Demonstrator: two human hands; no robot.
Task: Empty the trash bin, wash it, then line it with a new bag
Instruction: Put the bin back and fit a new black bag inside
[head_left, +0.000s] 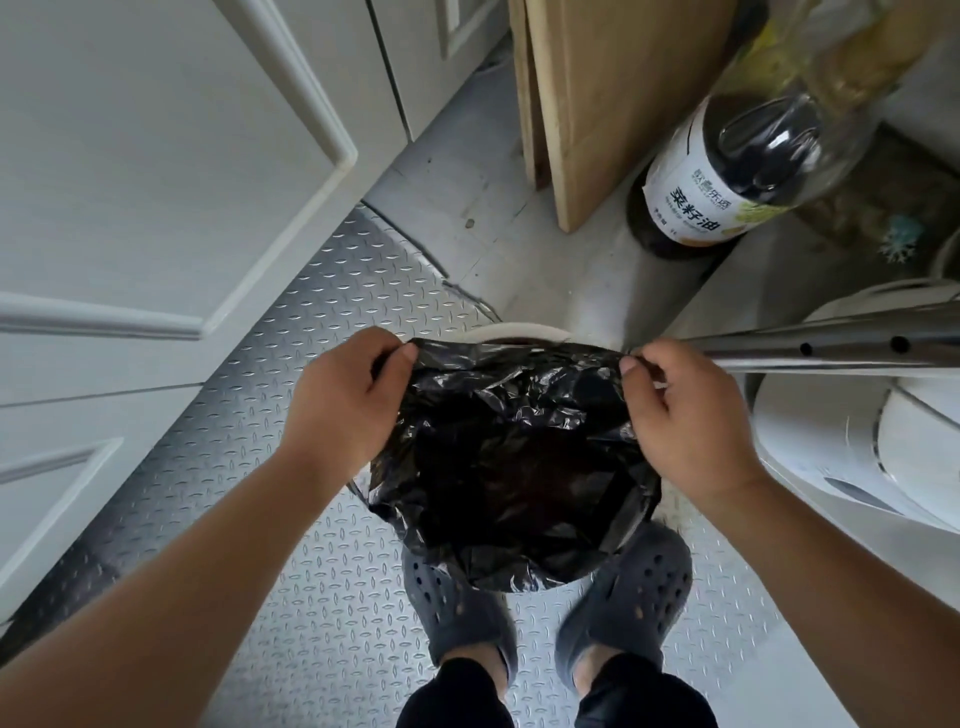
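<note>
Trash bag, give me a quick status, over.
Left hand and right hand pinch black bag mouth open. Bin rim barely visible. Metal tube beside right hand.

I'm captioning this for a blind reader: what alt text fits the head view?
Both hands, left hand and right hand, pinch the rim of a black trash bag over a white bin, above grey clogs on a metal floor.

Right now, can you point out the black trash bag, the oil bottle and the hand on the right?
black trash bag (514, 457): head view, on the crinkled middle of the plastic.
oil bottle (696, 200): head view, on its white label.
right hand (685, 421): head view, on the back of the hand pinching the bag's edge.
</note>
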